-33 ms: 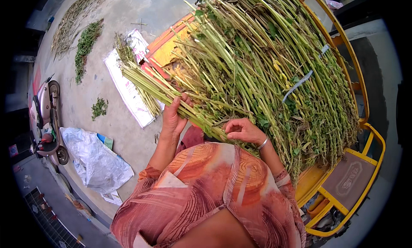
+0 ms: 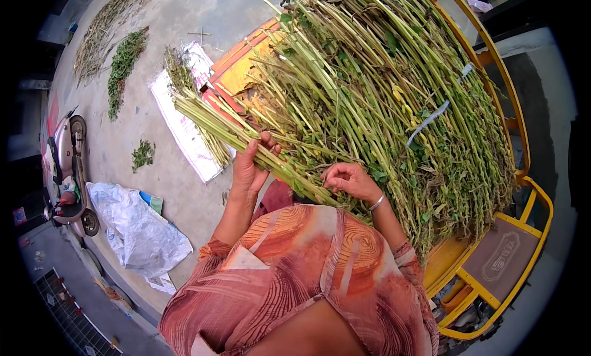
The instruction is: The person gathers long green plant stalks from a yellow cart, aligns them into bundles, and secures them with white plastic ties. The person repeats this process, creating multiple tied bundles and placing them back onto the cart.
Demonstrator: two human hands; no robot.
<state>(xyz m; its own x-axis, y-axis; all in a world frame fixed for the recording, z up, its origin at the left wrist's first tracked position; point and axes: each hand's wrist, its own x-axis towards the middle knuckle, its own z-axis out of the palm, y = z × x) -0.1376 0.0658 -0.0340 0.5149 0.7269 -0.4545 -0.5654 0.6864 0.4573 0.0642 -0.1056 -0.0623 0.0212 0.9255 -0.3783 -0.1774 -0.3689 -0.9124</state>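
We record the left hand [image 2: 249, 171] wrapped around a green stalk bundle [image 2: 212, 121], thumb on top, fingers curling up from beneath. The bundle slants from upper left, above a white sack [image 2: 184, 131] on the ground, down to the front of the patterned shirt [image 2: 295, 257]. We find the right hand [image 2: 354, 182] just beside the bundle's lower end, its fingers bent in toward the thumb; we cannot tell whether anything sits between them. A metal bangle [image 2: 377, 203] rings that wrist. To the right we note a large stalk pile [image 2: 369, 104] on a yellow cart [image 2: 238, 74], a pale strip [image 2: 429, 122] lying across it. At left we log a crumpled white sheet [image 2: 136, 230] near a parked scooter [image 2: 63, 144].
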